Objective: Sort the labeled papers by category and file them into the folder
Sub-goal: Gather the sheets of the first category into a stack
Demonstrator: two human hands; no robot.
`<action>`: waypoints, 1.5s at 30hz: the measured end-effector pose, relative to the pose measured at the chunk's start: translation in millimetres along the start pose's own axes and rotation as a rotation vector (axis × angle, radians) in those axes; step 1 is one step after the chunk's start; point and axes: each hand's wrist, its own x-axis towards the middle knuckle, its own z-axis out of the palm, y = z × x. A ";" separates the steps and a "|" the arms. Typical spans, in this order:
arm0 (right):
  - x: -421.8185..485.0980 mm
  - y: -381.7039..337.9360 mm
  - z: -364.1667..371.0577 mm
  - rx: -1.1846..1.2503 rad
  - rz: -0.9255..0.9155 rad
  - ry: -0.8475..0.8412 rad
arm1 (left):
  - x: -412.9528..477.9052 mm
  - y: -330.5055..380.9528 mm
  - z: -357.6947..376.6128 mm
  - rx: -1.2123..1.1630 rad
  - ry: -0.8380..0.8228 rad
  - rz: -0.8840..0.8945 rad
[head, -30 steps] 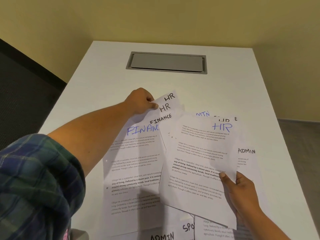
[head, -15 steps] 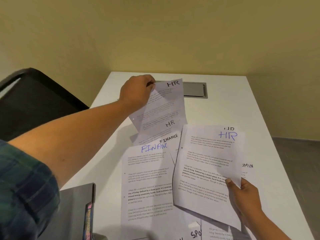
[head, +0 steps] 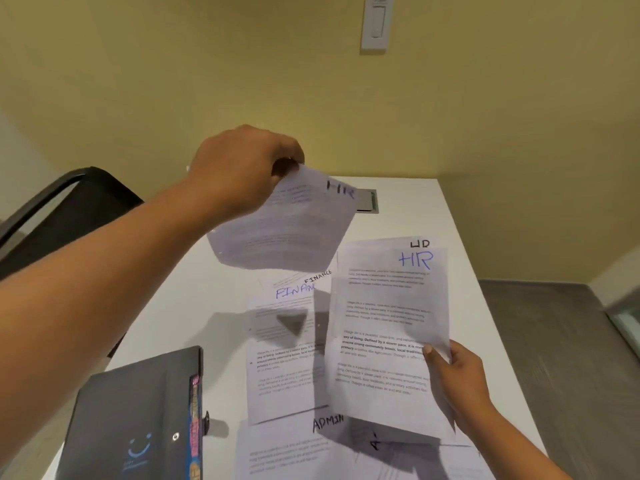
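My left hand pinches the top edge of a sheet labelled HR in black and holds it in the air above the table. My right hand grips the lower right edge of sheets whose top page reads HR in blue; another HR label peeks out behind it. Two sheets marked FINANCE lie flat on the white table beneath. A sheet marked ADMIN lies nearer me. The dark folder with a snap button and coloured tabs lies shut at the lower left.
A grey cable hatch is set in the table's far end. A black chair stands at the table's left side. The yellow wall behind carries a white switch plate. The floor lies to the right of the table.
My left hand has lifted the black-labelled HR sheet up off the pile and higher into the air. The view has tilted up, and the folder has come into sight at lower left.
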 end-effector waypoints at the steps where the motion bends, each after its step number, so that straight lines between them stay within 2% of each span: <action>1: -6.5 0.4 -2.9 0.001 0.000 -0.001 | -14.0 7.1 -7.0 0.000 -0.032 0.026; 8: -41.2 0.7 -12.8 -0.053 0.002 -0.024 | -80.3 46.9 -2.3 -0.196 -0.319 0.052; 12: -59.9 -5.6 -11.8 -0.054 -0.015 -0.072 | -94.8 64.8 17.5 -0.357 -0.356 0.063; 18: -87.7 -18.3 -16.8 -0.030 -0.008 -0.252 | -113.1 84.5 31.5 -0.510 -0.433 0.057; 21: -96.9 -29.6 -18.7 -0.036 -0.011 -0.293 | -116.5 87.8 24.7 -0.669 -0.553 0.072; 24: -102.8 -40.6 -18.4 -0.013 0.018 -0.279 | -117.3 87.6 17.7 -0.865 -0.577 0.055; 26: -105.3 -44.6 -18.3 0.005 0.037 -0.274 | -115.1 86.2 17.7 -0.882 -0.526 0.020; 32: -113.4 -52.1 -12.5 0.078 0.081 -0.334 | -109.2 85.1 32.7 -0.497 -0.362 -0.059; 38: -119.3 -52.4 -13.1 0.202 0.137 -0.416 | -112.8 88.7 48.7 -0.337 -0.281 -0.123; 40: -122.0 -50.5 -13.4 0.249 0.170 -0.429 | -113.2 86.4 53.7 -0.338 -0.226 -0.108; 42: -122.4 -46.7 -14.6 0.295 0.215 -0.438 | -120.5 77.5 53.6 -0.328 0.041 -0.083; 43: -122.2 -45.1 -15.9 0.312 0.235 -0.438 | -130.2 72.7 50.6 -0.410 0.199 -0.155; 44: -122.2 -43.4 -17.2 0.327 0.247 -0.442 | -146.0 67.0 47.9 -0.549 0.285 -0.293; 45: -122.8 -41.5 -18.2 0.334 0.255 -0.441 | -165.5 61.0 49.2 -0.719 0.263 -0.468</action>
